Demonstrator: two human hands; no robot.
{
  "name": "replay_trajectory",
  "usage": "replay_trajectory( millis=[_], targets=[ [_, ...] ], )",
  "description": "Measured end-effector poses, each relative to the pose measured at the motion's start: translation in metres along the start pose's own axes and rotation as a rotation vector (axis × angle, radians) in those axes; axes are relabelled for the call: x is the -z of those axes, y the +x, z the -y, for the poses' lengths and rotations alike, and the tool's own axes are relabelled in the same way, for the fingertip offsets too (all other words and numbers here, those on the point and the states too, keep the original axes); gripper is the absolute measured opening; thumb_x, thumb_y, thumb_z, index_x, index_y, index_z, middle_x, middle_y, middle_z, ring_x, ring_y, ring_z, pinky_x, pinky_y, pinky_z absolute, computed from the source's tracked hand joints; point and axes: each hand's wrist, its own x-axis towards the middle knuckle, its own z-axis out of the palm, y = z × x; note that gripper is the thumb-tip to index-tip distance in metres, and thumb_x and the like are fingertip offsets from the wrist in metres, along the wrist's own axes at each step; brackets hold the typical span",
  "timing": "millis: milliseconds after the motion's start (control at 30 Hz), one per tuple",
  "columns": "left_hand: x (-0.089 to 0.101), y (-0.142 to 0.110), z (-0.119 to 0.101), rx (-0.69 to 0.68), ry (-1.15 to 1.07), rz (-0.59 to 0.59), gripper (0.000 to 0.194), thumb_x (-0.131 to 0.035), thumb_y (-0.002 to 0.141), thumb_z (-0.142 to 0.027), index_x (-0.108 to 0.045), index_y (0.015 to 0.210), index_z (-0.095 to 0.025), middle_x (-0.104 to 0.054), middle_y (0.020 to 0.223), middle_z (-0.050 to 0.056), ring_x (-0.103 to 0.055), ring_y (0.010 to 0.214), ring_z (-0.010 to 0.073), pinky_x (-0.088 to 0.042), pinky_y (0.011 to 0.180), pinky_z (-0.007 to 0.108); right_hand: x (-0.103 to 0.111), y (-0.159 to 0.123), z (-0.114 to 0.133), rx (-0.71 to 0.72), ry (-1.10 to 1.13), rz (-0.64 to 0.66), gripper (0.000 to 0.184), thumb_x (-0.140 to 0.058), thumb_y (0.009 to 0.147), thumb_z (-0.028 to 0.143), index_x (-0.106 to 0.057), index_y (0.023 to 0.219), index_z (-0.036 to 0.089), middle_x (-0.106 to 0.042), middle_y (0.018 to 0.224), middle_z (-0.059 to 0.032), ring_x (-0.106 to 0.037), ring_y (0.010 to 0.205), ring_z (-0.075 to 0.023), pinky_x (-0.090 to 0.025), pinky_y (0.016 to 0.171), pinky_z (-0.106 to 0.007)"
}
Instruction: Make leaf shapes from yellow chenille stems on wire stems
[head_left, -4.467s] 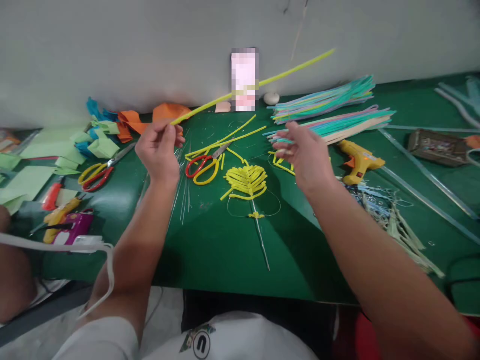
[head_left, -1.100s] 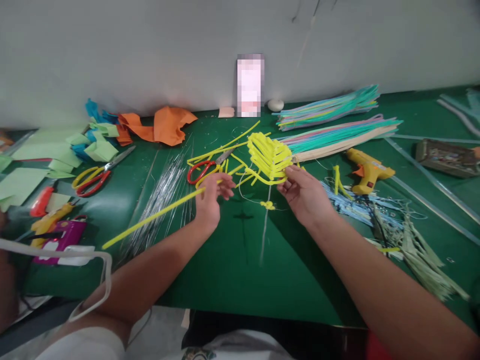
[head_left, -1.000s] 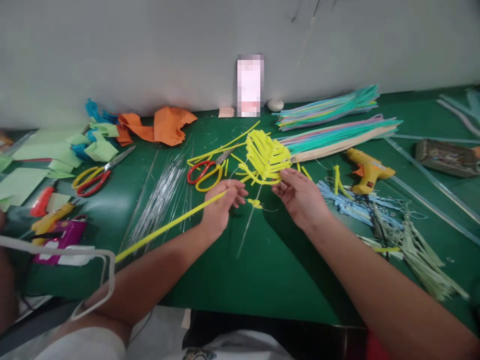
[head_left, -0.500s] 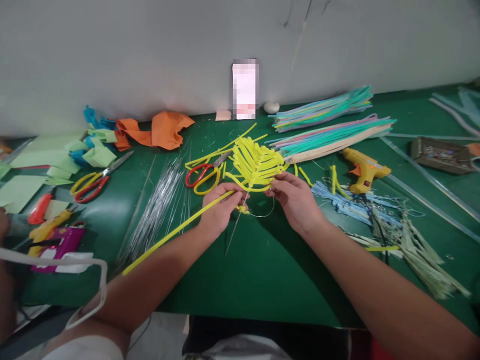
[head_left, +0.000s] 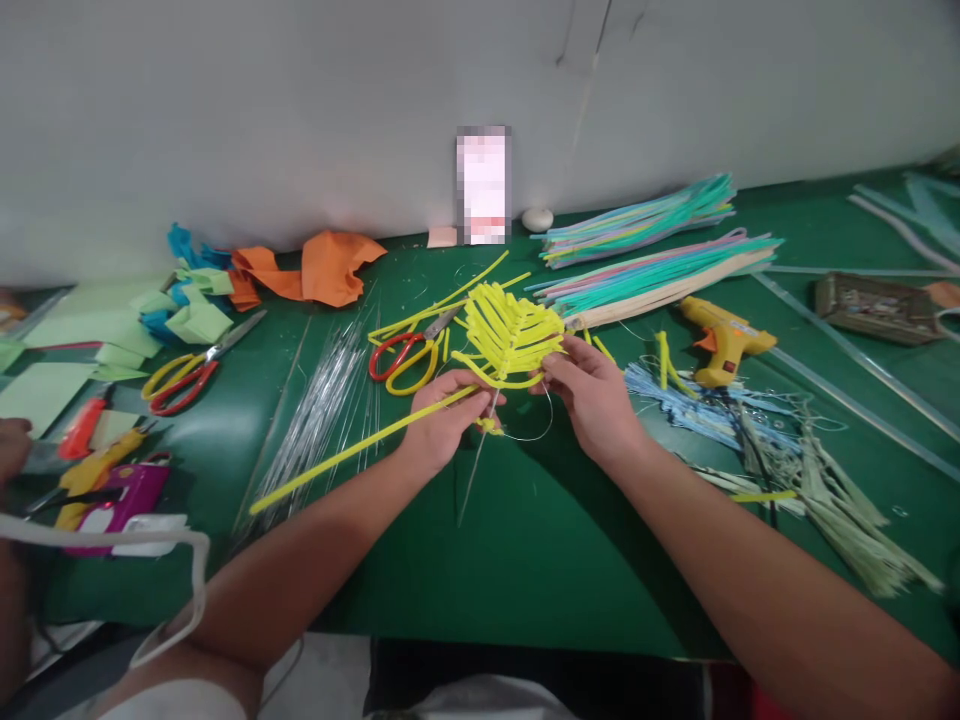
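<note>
Between my hands is a leaf shape made of yellow pipe cleaners (head_left: 511, 330), its ribs slanting from a middle spine. My left hand (head_left: 448, 415) pinches its lower end, where a thin wire stem (head_left: 471, 478) hangs down. A long loose yellow pipe cleaner (head_left: 352, 452) runs out from that hand toward the lower left. My right hand (head_left: 589, 385) is closed on the leaf's lower right edge, thumb and finger together. A thin wire loops below between the two hands. Just left of the leaf lie red-and-yellow-handled scissors (head_left: 409, 362).
Bundled coloured pipe cleaners (head_left: 660, 275), a yellow glue gun (head_left: 724, 340) and blue strands (head_left: 675, 405) lie to the right. On the left are silver wires (head_left: 315, 410), more scissors (head_left: 191, 380), orange paper (head_left: 334, 268) and a purple device (head_left: 131, 500). A phone (head_left: 484, 185) leans against the wall.
The loose pipe cleaner's free end has swung up, away from my left forearm. The wire stem tilts a little differently. Both hands keep their hold; the whole view has shifted slightly.
</note>
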Motion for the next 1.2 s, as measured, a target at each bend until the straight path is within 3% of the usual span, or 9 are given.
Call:
replay_trajectory(
  millis=[200, 300, 367, 433, 600, 800, 1200],
  targets=[
    [0.008, 0.002, 0.005, -0.111, -0.027, -0.035, 0.028, -0.069, 0.081, -0.039, -0.067, 0.095, -0.015, -0.074, 0.086, 0.008, -0.068, 0.064, 0.0144, -0.052, 0.056, 0.025, 0.003, 0.001, -0.003, 0.065, 0.006, -0.007, 0.018, -0.075, 0.068, 0.03, -0.068, 0.082, 0.021, -0.063, 0.07, 0.0028, -0.056, 0.059, -0.0107, -0.049, 0.059, -0.027],
    [0.019, 0.01, 0.003, -0.232, -0.048, -0.262, 0.029, -0.063, 0.084, -0.038, -0.068, 0.102, -0.015, -0.074, 0.094, 0.009, -0.068, 0.067, 0.0137, -0.05, 0.057, 0.024, 0.005, 0.002, -0.002, 0.125, 0.0, -0.052, 0.014, -0.072, 0.071, 0.029, -0.068, 0.083, 0.022, -0.06, 0.069, 0.0036, -0.053, 0.059, -0.01, -0.048, 0.059, -0.026],
    [0.026, 0.016, 0.0, -0.243, -0.07, -0.442, 0.026, -0.062, 0.084, -0.033, -0.068, 0.102, -0.015, -0.074, 0.093, 0.009, -0.066, 0.063, 0.0112, -0.048, 0.057, 0.023, 0.007, 0.003, -0.002, 0.148, -0.01, -0.067, 0.012, -0.07, 0.073, 0.028, -0.068, 0.084, 0.023, -0.059, 0.068, 0.004, -0.052, 0.058, -0.0097, -0.047, 0.058, -0.026],
    [0.032, 0.022, -0.004, -0.257, -0.084, -0.527, 0.025, -0.06, 0.086, -0.033, -0.07, 0.101, -0.016, -0.073, 0.086, 0.007, -0.062, 0.06, 0.0091, -0.047, 0.058, 0.022, 0.008, 0.003, -0.002, 0.154, -0.02, -0.074, 0.012, -0.068, 0.074, 0.029, -0.067, 0.084, 0.024, -0.057, 0.068, 0.0041, -0.051, 0.057, -0.0097, -0.046, 0.057, -0.026],
    [0.034, 0.02, -0.013, -0.425, -0.023, -0.428, 0.023, -0.061, 0.088, -0.037, -0.075, 0.094, -0.02, -0.067, 0.087, 0.005, -0.057, 0.067, 0.0094, -0.048, 0.061, 0.022, 0.009, 0.005, -0.004, 0.142, -0.043, -0.061, 0.012, -0.068, 0.073, 0.031, -0.065, 0.083, 0.024, -0.055, 0.069, 0.004, -0.05, 0.058, -0.0106, -0.047, 0.059, -0.028],
    [0.027, 0.007, -0.015, -0.439, 0.087, -0.232, 0.018, -0.061, 0.089, -0.032, -0.072, 0.092, -0.019, -0.066, 0.081, 0.005, -0.06, 0.065, 0.0115, -0.049, 0.056, 0.024, 0.007, 0.005, -0.005, 0.143, -0.031, -0.066, 0.014, -0.069, 0.071, 0.031, -0.064, 0.083, 0.025, -0.055, 0.069, 0.0036, -0.049, 0.06, -0.0115, -0.049, 0.061, -0.029],
    [0.022, 0.002, -0.021, -0.503, 0.303, -0.288, 0.022, -0.068, 0.085, -0.028, -0.065, 0.104, -0.02, -0.069, 0.085, 0.003, -0.062, 0.063, 0.0096, -0.053, 0.06, 0.023, 0.007, 0.003, -0.006, 0.149, -0.045, -0.003, 0.015, -0.067, 0.074, 0.033, -0.066, 0.088, 0.026, -0.056, 0.07, 0.0037, -0.052, 0.063, -0.0128, -0.048, 0.062, -0.029]
  ],
)
